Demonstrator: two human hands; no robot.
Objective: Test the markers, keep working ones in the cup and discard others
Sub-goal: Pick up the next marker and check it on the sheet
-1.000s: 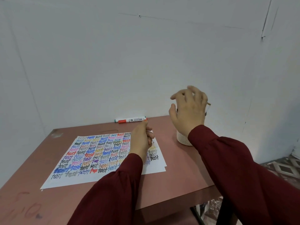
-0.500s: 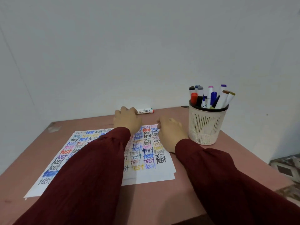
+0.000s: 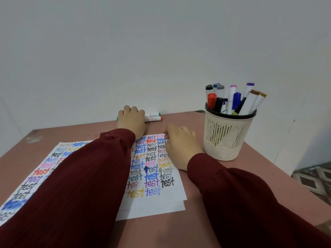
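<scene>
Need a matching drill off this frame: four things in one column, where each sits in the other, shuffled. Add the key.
Things
1. left hand
2. right hand
3. cup
4. test sheet

Places
A. on the right of the table, with upright markers in it
B. on the two markers lying by the wall
C. flat on the table, partly hidden by the left sleeve
D. on the sheet's right edge, next to the cup

Pairs: 1-B, 2-D, 3-A, 4-C
</scene>
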